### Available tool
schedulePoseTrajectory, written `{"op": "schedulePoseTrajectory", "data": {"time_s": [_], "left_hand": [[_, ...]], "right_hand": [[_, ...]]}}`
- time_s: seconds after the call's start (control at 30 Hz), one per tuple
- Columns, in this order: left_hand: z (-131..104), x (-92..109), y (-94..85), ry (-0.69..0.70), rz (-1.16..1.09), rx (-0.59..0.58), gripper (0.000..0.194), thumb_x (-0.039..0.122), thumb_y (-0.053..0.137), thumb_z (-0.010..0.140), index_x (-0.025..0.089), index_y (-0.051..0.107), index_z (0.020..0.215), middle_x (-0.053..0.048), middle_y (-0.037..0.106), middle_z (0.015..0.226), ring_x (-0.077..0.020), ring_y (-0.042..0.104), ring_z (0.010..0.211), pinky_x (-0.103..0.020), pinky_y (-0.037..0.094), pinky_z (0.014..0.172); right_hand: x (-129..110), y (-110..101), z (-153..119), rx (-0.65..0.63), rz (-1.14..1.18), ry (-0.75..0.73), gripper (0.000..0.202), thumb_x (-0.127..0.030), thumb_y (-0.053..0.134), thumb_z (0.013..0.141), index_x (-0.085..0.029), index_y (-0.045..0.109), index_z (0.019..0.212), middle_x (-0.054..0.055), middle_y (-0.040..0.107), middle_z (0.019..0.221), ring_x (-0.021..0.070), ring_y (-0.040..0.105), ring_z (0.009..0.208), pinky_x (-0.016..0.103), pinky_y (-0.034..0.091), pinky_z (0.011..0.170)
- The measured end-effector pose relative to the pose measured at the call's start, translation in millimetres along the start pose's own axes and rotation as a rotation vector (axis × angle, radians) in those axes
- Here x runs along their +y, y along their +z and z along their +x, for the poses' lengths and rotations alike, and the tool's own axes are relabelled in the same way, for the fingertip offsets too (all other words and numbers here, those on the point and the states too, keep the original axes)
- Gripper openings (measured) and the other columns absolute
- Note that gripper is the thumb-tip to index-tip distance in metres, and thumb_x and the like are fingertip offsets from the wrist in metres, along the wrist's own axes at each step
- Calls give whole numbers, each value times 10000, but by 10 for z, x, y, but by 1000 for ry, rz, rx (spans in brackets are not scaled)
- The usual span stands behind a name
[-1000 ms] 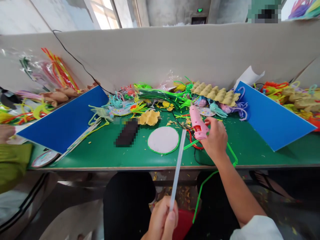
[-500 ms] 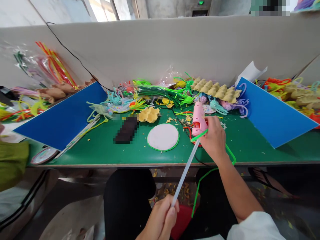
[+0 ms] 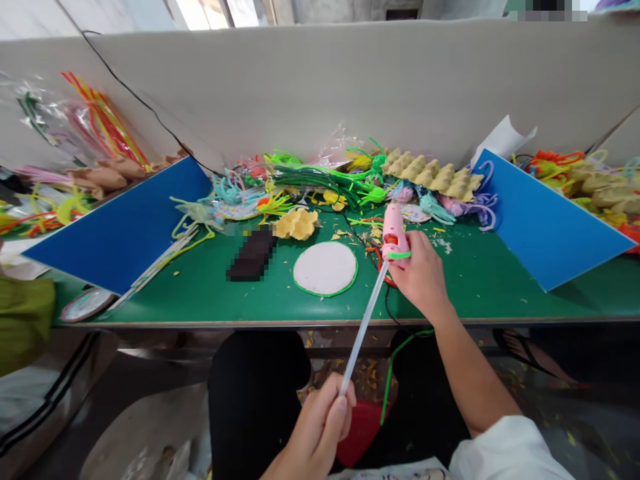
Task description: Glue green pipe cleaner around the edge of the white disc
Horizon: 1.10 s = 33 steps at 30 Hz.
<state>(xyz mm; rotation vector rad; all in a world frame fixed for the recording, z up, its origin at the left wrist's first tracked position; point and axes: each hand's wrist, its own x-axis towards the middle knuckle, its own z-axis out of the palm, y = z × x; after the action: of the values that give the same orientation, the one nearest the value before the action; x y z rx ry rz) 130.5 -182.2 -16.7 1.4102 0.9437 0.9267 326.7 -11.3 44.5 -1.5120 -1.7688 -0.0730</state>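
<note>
My right hand (image 3: 420, 275) is closed around a pink hot glue gun (image 3: 394, 230), whose nozzle points away from me over the table. A long translucent glue stick (image 3: 364, 328) runs from the back of the gun down toward me. Its near end is pinched in my left hand (image 3: 323, 423), below the table edge. A green pipe cleaner (image 3: 391, 373) is also at my right hand; one part crosses the back of the gun and another hangs over my lap. Left of the gun lies a white disc (image 3: 325, 268) with a green rim, flat on the table.
A dark pixelated object (image 3: 251, 253) and a yellow egg-carton piece (image 3: 297, 224) lie left of the disc. Blue boards (image 3: 125, 223) stand at both sides. Behind are piled pipe cleaners (image 3: 320, 181) and an egg-carton strip (image 3: 433, 175). A person's green garment (image 3: 25, 327) shows at far left.
The glue gun and my right hand have shifted slightly left and tilted. The green pipe cleaner's loop right of my wrist has dropped from sight. My left hand still grips the glue stick.
</note>
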Motion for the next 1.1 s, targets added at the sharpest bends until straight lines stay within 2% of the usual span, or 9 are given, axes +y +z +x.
{"op": "schedulePoseTrajectory", "data": {"time_s": [0.13, 0.37, 0.57, 0.73, 0.9, 0.97, 1.1], "left_hand": [[27, 83, 9, -17, 7, 10, 394, 532, 298, 994, 212, 452, 821, 76, 323, 527, -90, 270, 470, -220, 238, 468], [2, 50, 13, -36, -16, -12, 386, 531, 298, 994, 217, 434, 816, 76, 322, 532, -93, 267, 474, -227, 238, 476], [23, 101, 30, -85, -72, 5, 435, 589, 336, 965, 209, 436, 780, 67, 345, 539, -91, 283, 486, -229, 239, 483], [47, 60, 17, -112, -287, 71, 415, 561, 414, 959, 192, 459, 774, 95, 317, 466, -66, 225, 431, -196, 219, 456], [175, 17, -32, 48, -688, -56, 306, 421, 389, 1003, 193, 454, 809, 125, 245, 397, -46, 129, 339, -151, 133, 374], [250, 67, -67, 92, -746, -91, 297, 401, 380, 1007, 194, 454, 807, 130, 217, 387, -45, 108, 323, -140, 131, 359], [396, 257, -171, 85, -752, -139, 261, 386, 417, 999, 182, 492, 854, 127, 234, 413, -46, 100, 336, -142, 138, 364]], "right_hand": [[-11, -1, -2, -9, -6, 8, 195, -270, 592, 743, -220, 461, 879, 69, 585, 864, 229, 583, 749, 309, 396, 566], [-32, -6, -1, -25, -50, 31, 222, -281, 605, 747, -213, 460, 901, 82, 580, 914, 229, 566, 740, 311, 355, 544], [-63, -45, -2, -36, -138, 62, 239, -218, 585, 749, -190, 472, 958, 87, 563, 952, 225, 560, 754, 305, 339, 537], [-78, -75, 21, -23, -188, 102, 291, -207, 627, 740, -193, 475, 987, 81, 556, 973, 232, 572, 808, 297, 350, 552], [-140, -128, 105, -44, -230, 94, 271, -232, 630, 766, -185, 470, 981, 94, 562, 984, 233, 580, 821, 302, 374, 559], [-175, -161, 159, -21, -286, 95, 262, -248, 617, 788, -176, 471, 994, 109, 559, 1003, 241, 590, 827, 306, 380, 552], [-226, -196, 311, 78, -388, 60, 268, -190, 582, 791, -149, 474, 1032, 161, 545, 1068, 278, 602, 911, 318, 423, 579]]}}
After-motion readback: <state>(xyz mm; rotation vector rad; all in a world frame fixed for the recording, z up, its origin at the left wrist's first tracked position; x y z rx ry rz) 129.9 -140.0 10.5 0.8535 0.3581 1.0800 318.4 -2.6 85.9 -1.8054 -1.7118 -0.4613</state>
